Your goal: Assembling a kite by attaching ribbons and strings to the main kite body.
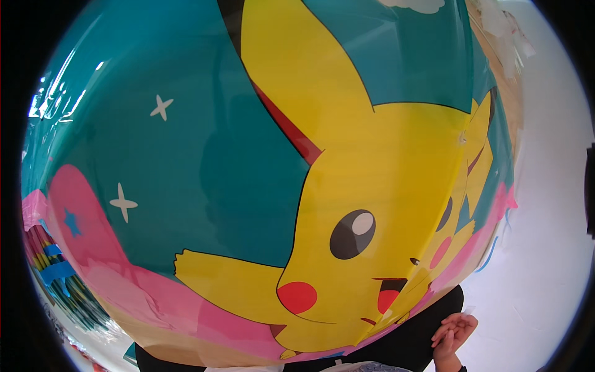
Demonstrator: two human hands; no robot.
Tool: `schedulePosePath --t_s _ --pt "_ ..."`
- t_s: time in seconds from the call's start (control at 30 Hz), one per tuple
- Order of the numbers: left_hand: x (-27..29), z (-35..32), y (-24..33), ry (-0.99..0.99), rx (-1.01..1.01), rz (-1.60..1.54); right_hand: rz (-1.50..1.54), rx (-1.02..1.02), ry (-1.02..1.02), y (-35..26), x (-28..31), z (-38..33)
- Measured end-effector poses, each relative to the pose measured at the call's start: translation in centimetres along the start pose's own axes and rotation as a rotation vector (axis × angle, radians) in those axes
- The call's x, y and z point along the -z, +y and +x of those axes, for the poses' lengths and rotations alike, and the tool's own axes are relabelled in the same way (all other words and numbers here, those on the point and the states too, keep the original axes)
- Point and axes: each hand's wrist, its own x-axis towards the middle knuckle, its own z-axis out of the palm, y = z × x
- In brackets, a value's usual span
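Observation:
A large, glossy printed sheet (248, 186) spreads across most of the view. It shows a yellow cartoon creature with red cheeks on a teal ground, with pink shapes and white stars. A crease or edge runs down its right part, where a second, smaller yellow figure shows. At the lower right, beside the sheet and apart from it, is my right hand (455, 335). Its fingers are curled in, with a small pale, see-through bit at the fingertips that I cannot make out. My left hand is not in view.
At the left rim, a bundle of thin green sticks (77, 297) is wrapped with blue tape (57, 273). My dark-clothed leg (443, 313) lies under the sheet's lower edge. Crumpled clear plastic (499, 25) and a blue string (488, 254) show along the right, beside a white surface (539, 248).

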Motion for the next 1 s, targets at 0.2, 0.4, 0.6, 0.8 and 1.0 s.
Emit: schedulePosePath --t_s 0.2,0.4,0.6,0.8,1.0 --pt "0.3 -0.8 -0.2 -0.012 -0.011 -0.015 0.025 0.031 -0.004 -0.7 -0.5 0.3" --pt "1.8 -6.7 -2.3 -0.066 -0.082 -0.003 0.191 0.129 -0.032 -0.6 -0.2 -0.2" --pt "4.8 -17.3 -5.8 -0.205 -0.157 0.078 0.388 0.246 -0.046 0.1 0.2 -1.6" --pt "12.1 -26.9 -3.2 -0.360 -0.441 0.491 0.591 0.303 -0.065 1.4 -0.2 -4.0" --pt "21.6 -42.2 3.0 -0.259 -0.714 0.558 0.552 0.334 -0.102 1.6 0.5 -5.6"
